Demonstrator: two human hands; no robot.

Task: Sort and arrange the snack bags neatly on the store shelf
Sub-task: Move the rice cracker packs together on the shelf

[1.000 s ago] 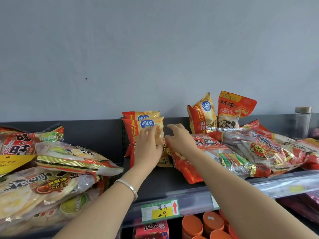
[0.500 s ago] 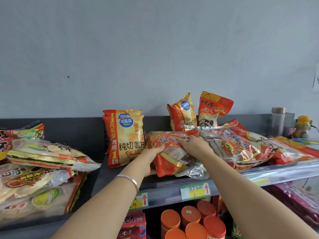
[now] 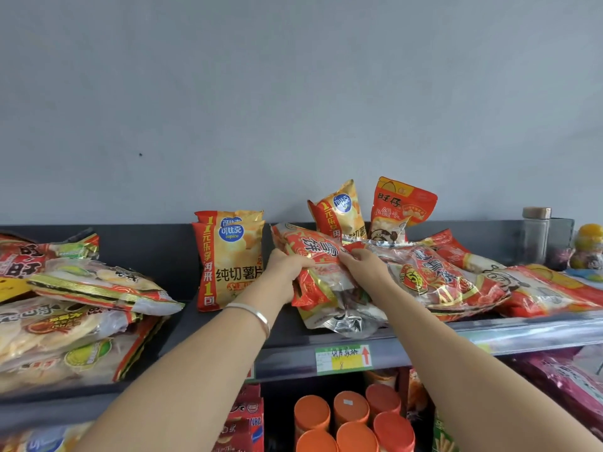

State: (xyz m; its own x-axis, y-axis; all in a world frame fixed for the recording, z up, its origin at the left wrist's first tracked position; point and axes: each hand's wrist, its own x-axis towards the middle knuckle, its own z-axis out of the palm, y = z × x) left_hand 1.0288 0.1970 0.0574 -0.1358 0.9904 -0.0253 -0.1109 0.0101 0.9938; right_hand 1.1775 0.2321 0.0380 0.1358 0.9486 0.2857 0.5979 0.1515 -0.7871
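Red snack bag (image 3: 321,256) between both hands (image 3: 326,265)

Your dark shelf (image 3: 228,334) carries upright chip bags (image 3: 228,259); rice-cracker stacks (image 3: 75,321) lie to their left, red bags (image 3: 456,282) to their right.

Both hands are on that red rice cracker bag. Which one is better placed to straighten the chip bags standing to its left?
Left. The left hand grips the red bag on the side right beside the chip bags; the right hand would probably have to cross over.
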